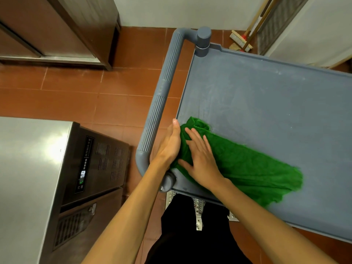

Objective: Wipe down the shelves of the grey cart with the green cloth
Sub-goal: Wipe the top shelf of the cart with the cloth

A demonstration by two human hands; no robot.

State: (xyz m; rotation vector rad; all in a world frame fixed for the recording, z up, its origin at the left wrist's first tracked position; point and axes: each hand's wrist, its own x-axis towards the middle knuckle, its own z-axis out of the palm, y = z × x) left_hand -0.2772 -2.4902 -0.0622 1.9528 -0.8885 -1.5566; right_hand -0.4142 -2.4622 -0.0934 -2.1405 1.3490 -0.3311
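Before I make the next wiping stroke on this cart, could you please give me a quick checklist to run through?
1. Green cloth lies on the top shelf: ok.
2. Right hand pressed flat on the cloth, fingers straight: ok.
3. Left hand against the cloth's end beside the cart handle: ok.
4. Cloth spread flat: not ok, it is bunched at the handle end.
5. Top shelf wiped all over: not ok, pale streaks show beyond the cloth.
6. Lower shelves wiped: cannot tell, they are hidden under the top shelf.
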